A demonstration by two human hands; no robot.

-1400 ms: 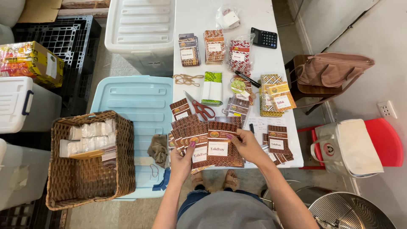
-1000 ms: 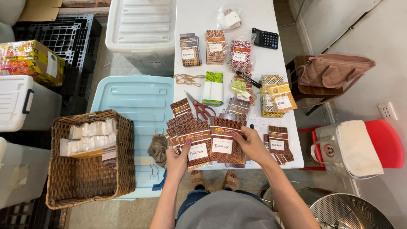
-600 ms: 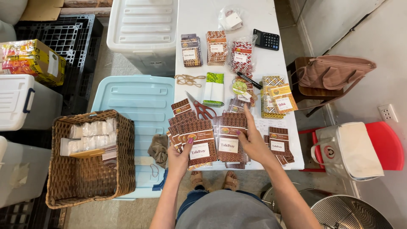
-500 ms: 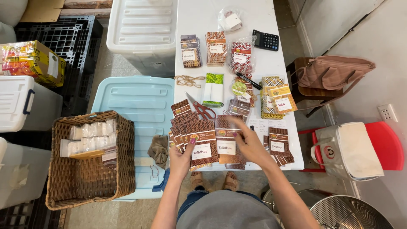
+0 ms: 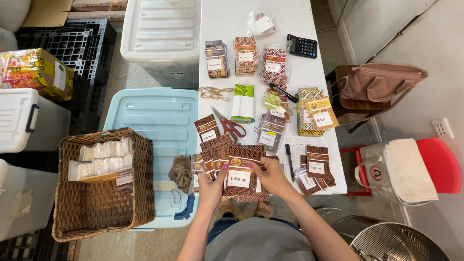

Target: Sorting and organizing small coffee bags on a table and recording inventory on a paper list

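Both hands hold one stack of brown patterned packets [image 5: 240, 174] with white labels at the near edge of the white table [image 5: 227, 14]. My left hand [image 5: 211, 187] grips the stack's left side, thumb on top. My right hand [image 5: 273, 177] grips its right side, fingers over the top edge. More brown packets [image 5: 210, 140] fan out on the table just left of and behind the stack. Red-handled scissors [image 5: 231, 126] lie behind them.
Packet piles [image 5: 245, 56], a green-and-white bundle [image 5: 244, 103], rubber bands [image 5: 215, 93], pens [image 5: 289, 161] and a calculator [image 5: 302, 46] lie on the table. A wicker basket [image 5: 103, 182] sits on a blue bin lid [image 5: 155, 116] at left. A bag on a red stool [image 5: 403, 170] stands right.
My two hands have drawn together. The separate packets they held side by side are now gathered into one stack in front of me.
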